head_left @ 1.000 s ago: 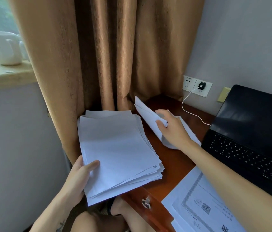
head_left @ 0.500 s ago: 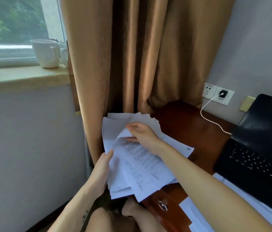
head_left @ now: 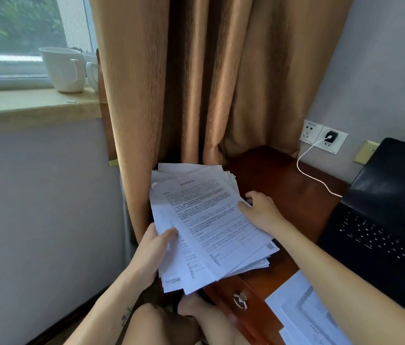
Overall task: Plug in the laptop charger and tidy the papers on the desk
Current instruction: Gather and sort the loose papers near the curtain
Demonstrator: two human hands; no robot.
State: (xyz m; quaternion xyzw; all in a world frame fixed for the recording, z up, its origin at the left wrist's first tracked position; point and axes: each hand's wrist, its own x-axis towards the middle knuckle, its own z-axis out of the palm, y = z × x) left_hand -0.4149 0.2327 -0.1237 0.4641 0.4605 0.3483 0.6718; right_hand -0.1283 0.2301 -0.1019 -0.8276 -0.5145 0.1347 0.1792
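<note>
Stack work, the papers (head_left: 209,220) over the tabletop (head_left: 283,185) at nine o'clock: left grip (head_left: 151,250) clamped on their seven o'clock corner, right grip (head_left: 258,210) pinching the three o'clock edge, likely squaring them. The charger (head_left: 330,136) sits plugged in at one o'clock.

Our left hand (head_left: 155,247) grips the paper stack (head_left: 204,215) at its near left edge, thumb on top. Our right hand (head_left: 261,210) holds its right edge, fingers curled round it, arm stretched out.

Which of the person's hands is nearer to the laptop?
Right. The right hand grips the right edge of the paper stack, on the side toward the laptop; the left hand holds its left edge, farther off.
</note>
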